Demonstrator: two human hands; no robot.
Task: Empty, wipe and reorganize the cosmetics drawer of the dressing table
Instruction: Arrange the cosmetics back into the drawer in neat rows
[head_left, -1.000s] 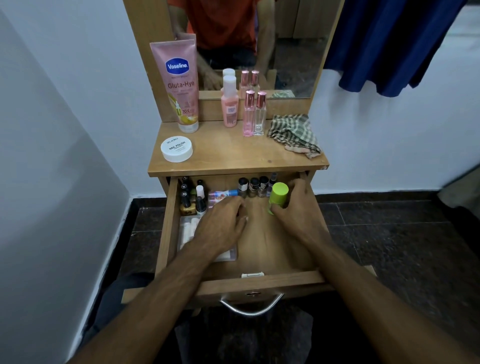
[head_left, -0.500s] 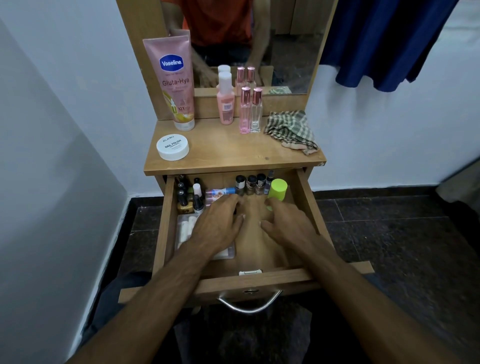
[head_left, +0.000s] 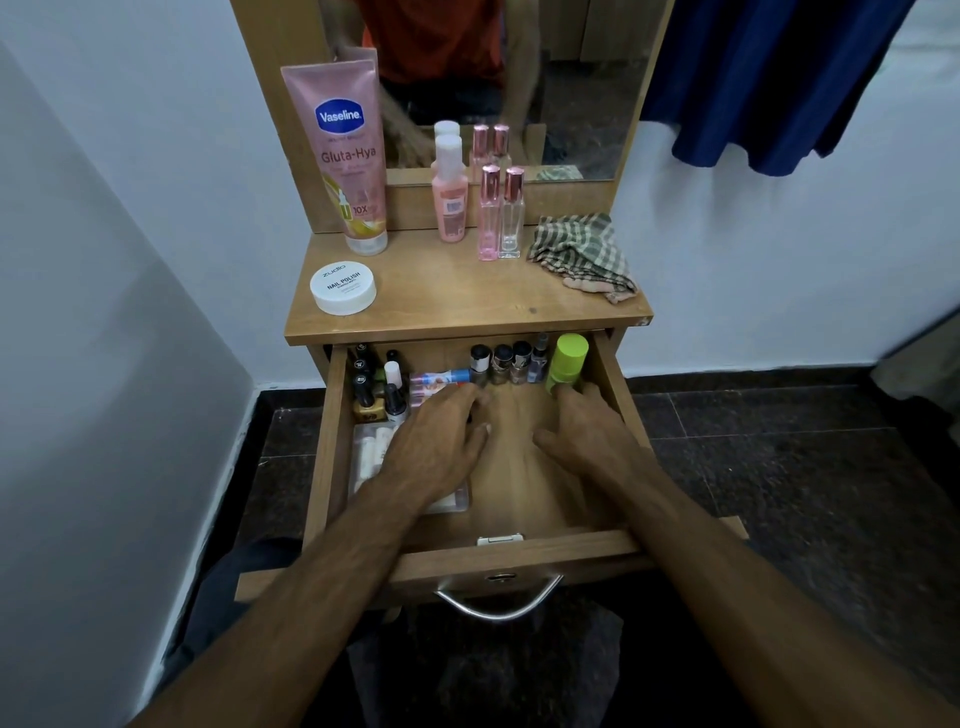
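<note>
The cosmetics drawer of the dressing table is pulled out wide, with its metal handle at the near edge. Both hands are inside it, low over the wood.

The left hand lies palm down with its fingers spread and almost straight. It holds nothing. Its wrist covers part of a clear plastic pack that lies along the left wall of the drawer. Its fingertips reach close to a small tube with a blue cap lying on its side.

The right hand is also flat and loose, holding nothing. Its fingertips are just beside the green bottle, which stands in the back right corner. I cannot tell if they touch it.

Between the two hands the drawer floor is bare wood all the way to the near edge, so there is room to slide things.

Along the back wall stands a row of small nail polish bottles. More dark little bottles crowd the back left corner.

On the tabletop above, a white nail polish remover tub sits near the left edge. A pink Vaseline tube, a pink bottle and two thin perfume bottles stand along the back by the mirror. A checked cloth lies bunched at the right edge.
</note>
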